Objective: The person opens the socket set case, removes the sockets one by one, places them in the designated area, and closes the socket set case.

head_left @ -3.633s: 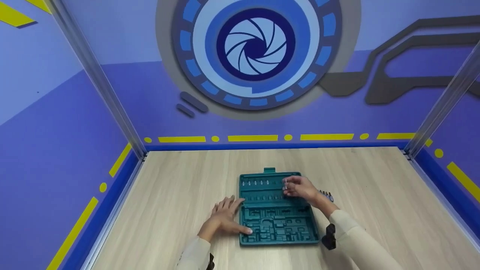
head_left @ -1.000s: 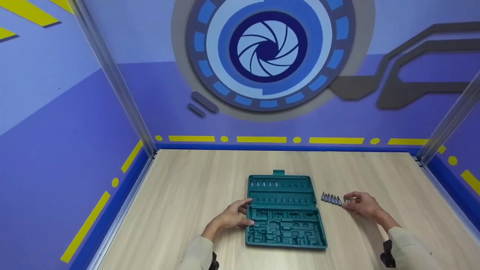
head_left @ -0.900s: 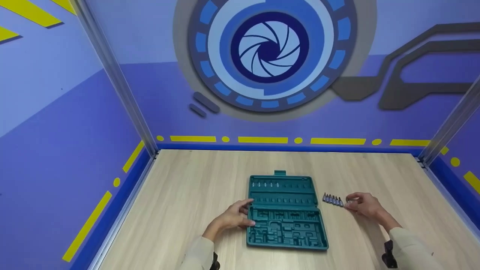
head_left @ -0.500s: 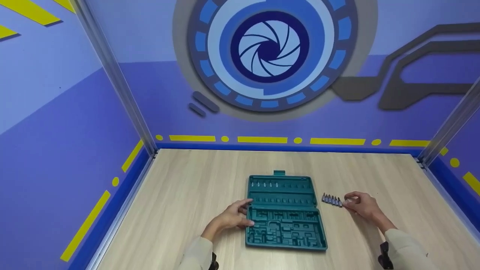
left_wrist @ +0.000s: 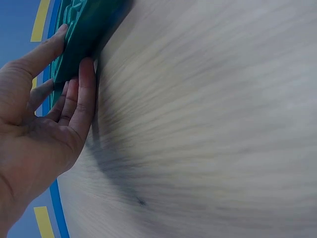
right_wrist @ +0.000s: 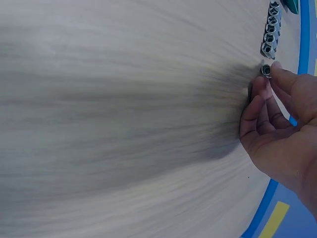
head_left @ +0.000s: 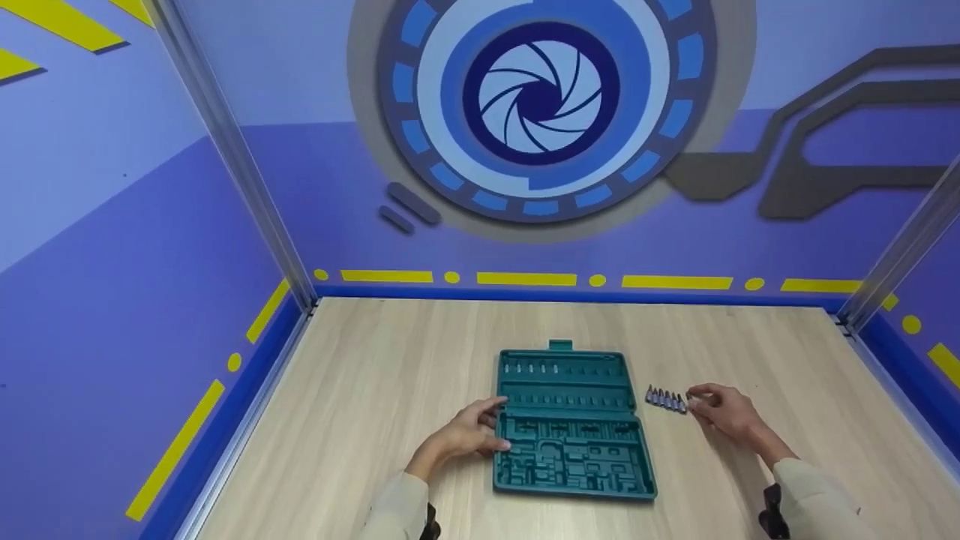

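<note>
Only wristward: socket (right_wrist: pixel 266 70) hollows.

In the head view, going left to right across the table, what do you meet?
Left hand → teal tool case tray → row of small metal sockets → right hand, whose fingertips pinch one socket at the row's right end.

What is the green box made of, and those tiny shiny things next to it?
The teal tool case tray looks like molded plastic: matte, with pressed-in slots. The small sockets lined up on the table look like metal, grey and glinting, though they are too small to be certain.
</note>
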Demonstrator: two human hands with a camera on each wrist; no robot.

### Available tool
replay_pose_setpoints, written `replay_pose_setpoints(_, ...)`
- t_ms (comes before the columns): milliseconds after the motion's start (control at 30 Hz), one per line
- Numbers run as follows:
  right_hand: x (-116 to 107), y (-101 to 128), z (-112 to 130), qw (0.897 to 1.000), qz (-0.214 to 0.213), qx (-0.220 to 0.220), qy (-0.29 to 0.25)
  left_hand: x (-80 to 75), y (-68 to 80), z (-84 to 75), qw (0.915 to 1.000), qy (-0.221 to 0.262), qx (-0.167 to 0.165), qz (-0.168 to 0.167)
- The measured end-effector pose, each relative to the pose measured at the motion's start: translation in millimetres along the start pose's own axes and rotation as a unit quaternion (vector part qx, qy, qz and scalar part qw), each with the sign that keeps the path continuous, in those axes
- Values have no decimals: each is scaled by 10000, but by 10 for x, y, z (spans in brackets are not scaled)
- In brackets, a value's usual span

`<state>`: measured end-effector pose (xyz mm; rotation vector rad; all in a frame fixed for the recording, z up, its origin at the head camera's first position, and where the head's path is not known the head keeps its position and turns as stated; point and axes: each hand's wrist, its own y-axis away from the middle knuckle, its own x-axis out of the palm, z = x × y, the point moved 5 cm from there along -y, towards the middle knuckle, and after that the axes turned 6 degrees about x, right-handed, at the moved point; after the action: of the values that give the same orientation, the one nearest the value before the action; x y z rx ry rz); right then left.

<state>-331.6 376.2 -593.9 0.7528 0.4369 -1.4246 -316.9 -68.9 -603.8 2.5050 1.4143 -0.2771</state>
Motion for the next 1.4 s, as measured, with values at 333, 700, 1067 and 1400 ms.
replay_pose_setpoints(333,-47,23,-17,9997,99,171,-135,-4,-8,13,9999,5,135,21)
replay_pose_setpoints(700,-132,-7,55,9993,239,121,-243,-36,13,14,9999,-70,118,-7)
replay_pose_setpoints(1067,5,-30,48,9995,185,2,-256,-15,-19,21,10000,-73,13,28)
replay_pose_setpoints(1400,-5,-43,65,9994,230,116,-236,-16,-30,27,9999,-104,2,29)
